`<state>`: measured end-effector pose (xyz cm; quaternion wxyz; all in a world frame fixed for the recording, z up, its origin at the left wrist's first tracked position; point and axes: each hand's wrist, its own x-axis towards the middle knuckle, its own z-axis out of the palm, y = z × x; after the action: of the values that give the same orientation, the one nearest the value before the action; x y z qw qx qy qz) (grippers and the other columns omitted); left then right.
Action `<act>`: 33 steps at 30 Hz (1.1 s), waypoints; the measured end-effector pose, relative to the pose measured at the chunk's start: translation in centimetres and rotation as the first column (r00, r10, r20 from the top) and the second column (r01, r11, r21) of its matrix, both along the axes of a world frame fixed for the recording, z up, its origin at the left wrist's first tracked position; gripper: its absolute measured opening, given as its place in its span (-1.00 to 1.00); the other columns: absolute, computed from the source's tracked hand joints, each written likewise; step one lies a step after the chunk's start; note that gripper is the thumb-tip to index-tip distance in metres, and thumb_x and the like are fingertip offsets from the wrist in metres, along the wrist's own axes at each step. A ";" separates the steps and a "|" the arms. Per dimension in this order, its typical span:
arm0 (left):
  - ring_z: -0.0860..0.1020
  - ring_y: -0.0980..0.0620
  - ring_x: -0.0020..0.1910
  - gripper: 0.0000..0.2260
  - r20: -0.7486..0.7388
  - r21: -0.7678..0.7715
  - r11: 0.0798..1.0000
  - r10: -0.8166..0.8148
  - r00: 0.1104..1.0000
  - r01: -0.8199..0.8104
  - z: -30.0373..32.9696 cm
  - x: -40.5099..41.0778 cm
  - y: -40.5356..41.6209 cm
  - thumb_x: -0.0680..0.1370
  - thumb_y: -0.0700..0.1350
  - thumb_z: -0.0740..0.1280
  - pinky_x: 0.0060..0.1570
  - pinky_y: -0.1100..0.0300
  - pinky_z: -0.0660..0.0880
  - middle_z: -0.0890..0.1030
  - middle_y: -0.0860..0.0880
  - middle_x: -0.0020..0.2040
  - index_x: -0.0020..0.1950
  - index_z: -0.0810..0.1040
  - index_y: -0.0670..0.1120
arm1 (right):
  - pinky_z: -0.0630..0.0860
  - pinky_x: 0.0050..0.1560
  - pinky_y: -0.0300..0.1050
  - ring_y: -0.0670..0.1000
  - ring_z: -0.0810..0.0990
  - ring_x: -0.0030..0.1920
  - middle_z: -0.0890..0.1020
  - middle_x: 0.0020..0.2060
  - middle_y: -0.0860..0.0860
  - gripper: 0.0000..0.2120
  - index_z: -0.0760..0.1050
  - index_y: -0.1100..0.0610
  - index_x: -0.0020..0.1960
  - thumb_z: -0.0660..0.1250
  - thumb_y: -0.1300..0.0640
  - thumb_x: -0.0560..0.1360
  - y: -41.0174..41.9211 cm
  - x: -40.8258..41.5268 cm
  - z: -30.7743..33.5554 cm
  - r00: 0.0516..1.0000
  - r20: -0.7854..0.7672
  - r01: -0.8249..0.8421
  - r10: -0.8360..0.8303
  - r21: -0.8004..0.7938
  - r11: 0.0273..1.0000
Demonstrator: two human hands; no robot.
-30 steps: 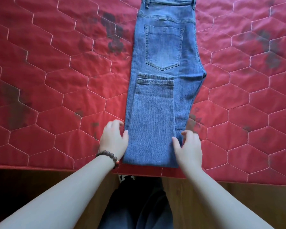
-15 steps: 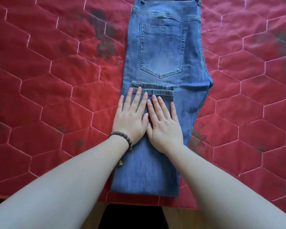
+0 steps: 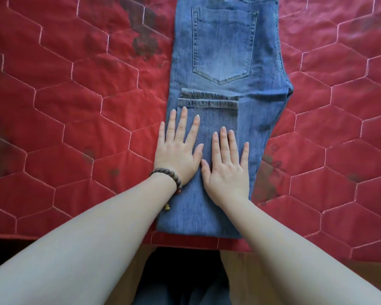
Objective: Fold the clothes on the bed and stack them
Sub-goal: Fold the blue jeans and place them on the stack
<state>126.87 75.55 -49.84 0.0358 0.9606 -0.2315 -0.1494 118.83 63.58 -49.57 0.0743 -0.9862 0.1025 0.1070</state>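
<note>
A pair of blue jeans (image 3: 227, 47) lies lengthwise on the red quilted bed cover (image 3: 75, 106), back pocket up. The legs are folded back over the seat, with the hems just below the pocket. My left hand (image 3: 177, 148), with a bead bracelet at the wrist, rests flat on the folded legs with fingers spread. Beside it, my right hand (image 3: 227, 166) also lies flat and open on the denim, its thumb next to the left palm. Neither hand grips the cloth. The waistband is cut off by the frame's top edge.
The bed's front edge (image 3: 53, 235) runs along the bottom, with wooden floor (image 3: 295, 269) and my dark trousers (image 3: 180, 280) below it. Dark stains (image 3: 141, 42) mark the cover left of the jeans.
A second ago my hands held the fold's sides near the bed edge. They then moved onto the folded legs, and now they have slid back toward me and spread slightly apart.
</note>
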 end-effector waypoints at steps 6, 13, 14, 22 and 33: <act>-0.09 -0.33 0.53 -0.39 -0.041 0.039 0.991 -0.129 0.991 0.130 1.1 -8.4 4.4 0.58 0.21 -0.06 0.50 -0.20 0.00 -0.05 -0.16 0.58 0.57 -0.04 -0.03 | 0.04 0.47 0.29 0.11 0.06 0.55 0.12 0.54 0.13 -0.42 0.14 0.14 0.55 0.02 -0.09 0.59 2.8 -7.8 0.6 0.997 -0.007 -0.073 0.073 -0.008 0.997; 0.08 -0.30 0.52 -0.41 -0.069 0.100 0.985 -0.135 0.988 0.142 2.7 -12.4 6.1 0.58 0.16 0.03 0.45 -0.20 0.16 0.09 -0.19 0.56 0.55 0.09 -0.09 | 0.09 0.49 0.21 0.10 0.06 0.54 0.13 0.53 0.14 -0.46 0.18 0.08 0.54 0.09 -0.07 0.61 3.0 -9.4 2.1 0.998 -0.064 -0.021 0.026 0.075 0.997; 0.07 -0.28 0.53 -0.39 -0.087 0.109 0.984 -0.133 0.987 0.142 3.1 -12.5 6.1 0.58 0.17 0.06 0.45 -0.21 0.16 0.08 -0.20 0.56 0.56 0.09 -0.10 | 0.16 0.47 0.20 0.16 0.12 0.53 0.15 0.52 0.18 -0.47 0.24 0.11 0.52 0.19 -0.02 0.60 2.7 -9.5 2.5 0.999 -0.034 -0.003 0.007 0.122 0.992; 0.46 -0.38 0.26 -0.46 -0.140 -0.236 0.972 -0.037 0.989 0.003 5.2 -13.4 8.2 0.40 -0.19 0.50 0.22 -0.23 0.45 0.42 -0.36 0.34 0.35 0.47 -0.27 | 0.43 0.24 0.02 0.18 0.46 0.23 0.41 0.31 0.16 -0.60 0.43 0.19 0.34 0.34 0.24 0.51 1.4 -12.4 5.6 0.891 -0.077 0.434 -0.447 0.435 0.789; 0.53 -0.13 0.16 -0.58 -0.390 -0.301 0.778 0.427 0.816 -0.551 5.9 -14.0 7.6 0.57 -0.17 0.30 0.12 0.02 0.43 0.56 -0.10 0.22 0.42 0.33 -0.08 | 0.38 0.10 0.06 0.21 0.47 0.01 0.45 -0.16 0.05 -0.85 0.48 0.09 0.04 0.33 0.03 0.54 0.6 -12.6 5.9 0.738 -0.334 0.675 -0.587 0.353 0.648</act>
<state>112.87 83.16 -43.91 0.3040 0.9249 0.0117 -0.2280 106.20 64.21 -43.64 0.3238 -0.8271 0.4192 0.1882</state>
